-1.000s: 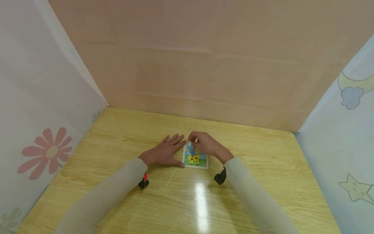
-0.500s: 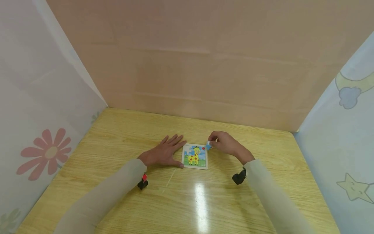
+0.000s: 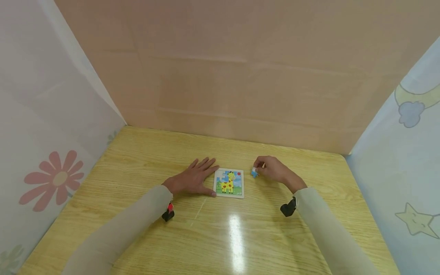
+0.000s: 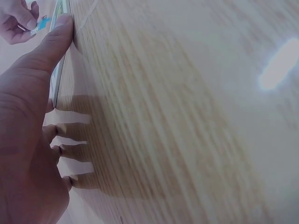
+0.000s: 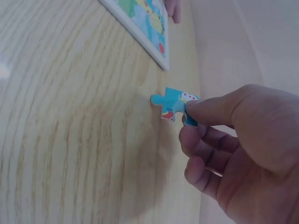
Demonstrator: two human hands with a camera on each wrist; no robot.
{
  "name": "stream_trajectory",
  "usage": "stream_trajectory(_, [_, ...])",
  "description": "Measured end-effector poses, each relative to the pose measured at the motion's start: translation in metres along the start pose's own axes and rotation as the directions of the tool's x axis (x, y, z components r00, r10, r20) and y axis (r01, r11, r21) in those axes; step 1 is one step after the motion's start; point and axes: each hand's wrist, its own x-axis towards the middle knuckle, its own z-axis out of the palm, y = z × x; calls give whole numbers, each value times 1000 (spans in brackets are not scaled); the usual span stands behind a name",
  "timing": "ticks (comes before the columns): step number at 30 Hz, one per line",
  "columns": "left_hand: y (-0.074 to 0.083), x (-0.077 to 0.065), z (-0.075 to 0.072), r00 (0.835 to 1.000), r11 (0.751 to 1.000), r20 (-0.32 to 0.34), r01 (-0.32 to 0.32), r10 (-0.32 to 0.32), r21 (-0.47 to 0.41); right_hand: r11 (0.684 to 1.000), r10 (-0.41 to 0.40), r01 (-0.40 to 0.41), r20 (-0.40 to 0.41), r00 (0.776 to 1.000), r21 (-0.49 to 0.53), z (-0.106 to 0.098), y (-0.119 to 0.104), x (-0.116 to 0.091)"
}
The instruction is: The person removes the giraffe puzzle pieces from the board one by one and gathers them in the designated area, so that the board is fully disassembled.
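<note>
A small square giraffe jigsaw puzzle (image 3: 229,187) in a white frame lies on the table, with a pale gap at its upper left. My left hand (image 3: 194,178) rests flat beside it, fingers spread, thumb and index fingertip at the frame's left edge. To the right of the frame, my right hand (image 3: 273,169) pinches a blue puzzle piece (image 5: 174,103) between thumb and fingers. That piece carries a bit of red and a white spotted patch, and it is held close over the wood in the right wrist view.
The wooden table (image 3: 192,236) runs back to a plain brown sheet (image 3: 220,76). Pale cloth walls with printed shapes stand at the left (image 3: 58,114) and right. A bright light reflection shows on the tabletop in front of the puzzle.
My right hand has lifted the blue piece away from the puzzle's upper left and carried it right, past the frame. The gap there now shows. My left hand has stayed in place.
</note>
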Motion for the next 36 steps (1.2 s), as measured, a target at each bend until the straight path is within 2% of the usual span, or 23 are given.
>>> stream_trajectory(11, [2, 1, -2, 1000, 1000, 13, 6, -6, -5, 996, 24, -25, -18, 1000, -89, 8, 15, 9])
stream_trajectory(19, [-1, 4, -2, 1000, 1000, 27, 6, -6, 6, 983, 20, -36, -90, 996, -180, 17, 16, 10])
stream_trajectory(27, [-1, 3, -1, 1000, 1000, 14, -6, 6, -8, 961, -41, 4, -129, 991, -275, 21, 10, 7])
stream_trajectory(31, [-1, 3, -1, 1000, 1000, 21, 3, -3, 6, 964, -60, 29, -111, 992, -264, 21, 2, 8])
stream_trajectory(36, [0, 4, -2, 1000, 1000, 28, 13, -14, 9, 977, -56, 46, -40, 998, -206, 27, -12, 13])
